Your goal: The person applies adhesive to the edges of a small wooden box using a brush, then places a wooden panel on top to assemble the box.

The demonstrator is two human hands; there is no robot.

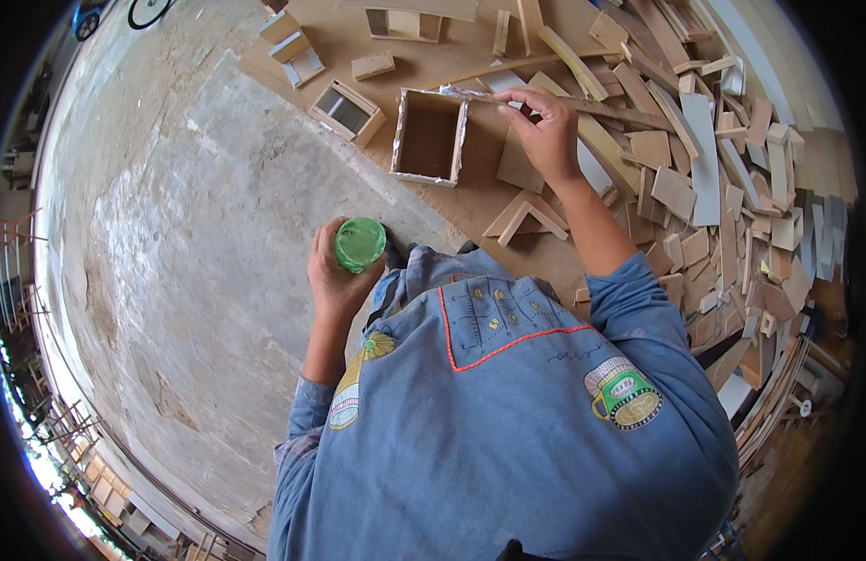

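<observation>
My left hand (335, 271) is wrapped round a green see-through cup (361, 244), held above the concrete floor. What is inside the cup I cannot make out. Between the fingers of my right hand (543, 126) is a thin stick (479, 95) with a whitish, smeared tip. That tip is at the far right corner of an open wooden box (396, 140), whose rim carries white paste-like smears. Just left of this box stands a smaller wooden box (365, 125) with a divided opening.
Wood offcuts (676, 192) lie heaped on the right. An angled wooden piece (526, 217) sits nearer me, below my right hand. Farther off are a small block (373, 65), another compartmented piece (293, 49) and a wooden frame (405, 26). Bare concrete floor (190, 280) stretches leftward.
</observation>
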